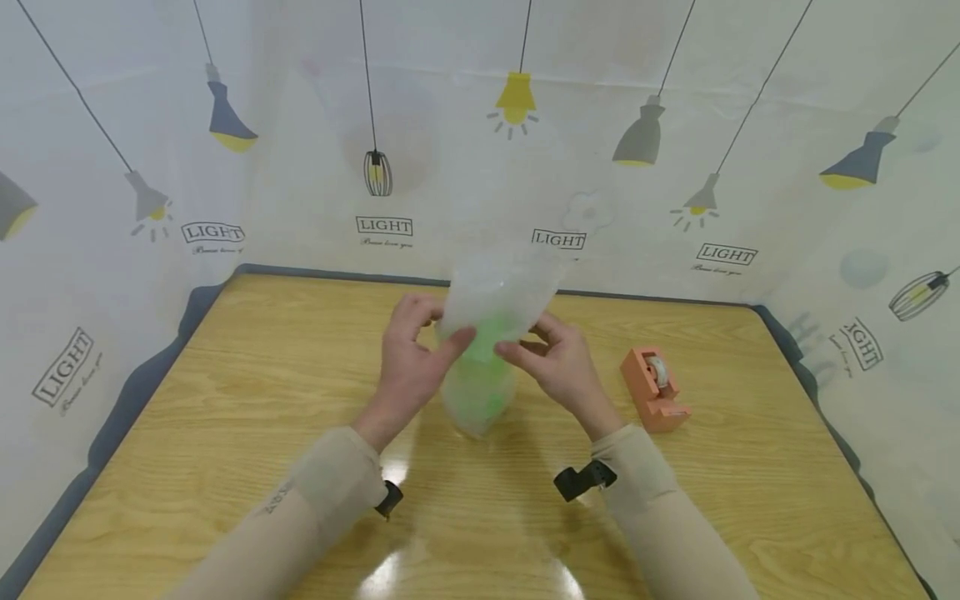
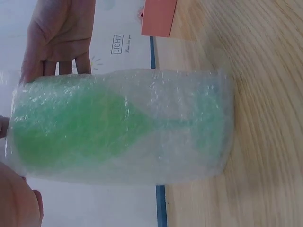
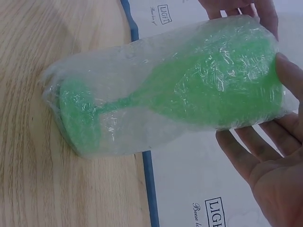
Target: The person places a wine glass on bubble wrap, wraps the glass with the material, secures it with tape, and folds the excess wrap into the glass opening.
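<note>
A green wine glass (image 3: 203, 85) stands upright inside a sleeve of clear bubble wrap (image 1: 498, 283), its bowl, stem and foot showing through the plastic. The wrap's upper end rises past the bowl in the head view. On the left side my left hand (image 1: 416, 358) grips the wrapped bowl, thumb in front and fingers behind. From the right my right hand (image 1: 558, 367) holds the same part, its thumb near the front. In the left wrist view the foot end of the wrap (image 2: 227, 127) is at the wooden tabletop.
An orange tape dispenser (image 1: 652, 390) with a roll of tape stands on the wooden table (image 1: 300, 333), right of my right hand. A white curtain printed with lamps (image 1: 465, 183) surrounds the table's back and sides.
</note>
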A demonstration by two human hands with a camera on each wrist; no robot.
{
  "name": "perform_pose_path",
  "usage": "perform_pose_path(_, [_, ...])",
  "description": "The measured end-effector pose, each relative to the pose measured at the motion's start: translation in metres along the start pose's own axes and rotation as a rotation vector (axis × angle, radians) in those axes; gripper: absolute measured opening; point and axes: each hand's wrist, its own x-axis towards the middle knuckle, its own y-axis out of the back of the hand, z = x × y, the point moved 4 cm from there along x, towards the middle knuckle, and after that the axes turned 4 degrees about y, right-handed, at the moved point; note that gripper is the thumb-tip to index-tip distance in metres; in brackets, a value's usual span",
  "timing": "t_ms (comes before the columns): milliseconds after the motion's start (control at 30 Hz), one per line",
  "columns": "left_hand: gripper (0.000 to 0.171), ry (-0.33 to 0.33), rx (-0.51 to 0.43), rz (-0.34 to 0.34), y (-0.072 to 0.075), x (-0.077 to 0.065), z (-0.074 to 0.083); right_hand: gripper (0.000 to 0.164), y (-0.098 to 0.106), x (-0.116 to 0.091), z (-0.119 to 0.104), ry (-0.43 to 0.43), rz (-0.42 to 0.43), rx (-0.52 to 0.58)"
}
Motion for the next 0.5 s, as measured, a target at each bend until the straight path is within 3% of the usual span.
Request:
perform_pose_path(300, [0.017,-0.036,0.036,0.182,-0.006,-0.003,0.002,0.05,-0.006,-0.002,-0.004,0.095,0.014,-0.028])
perform_pose_path(433, [0.015,-0.055,0.036,0.208,-0.007,-0.003,0.004,0.053,-0.01,-0.005,-0.005,0.134,0.059,-0.061])
perform_pose_path(500, [0.015,-0.053,0.031,0.208,-0.006,-0.003,0.005,0.052,-0.012,-0.007,-0.008,0.193,0.095,-0.108])
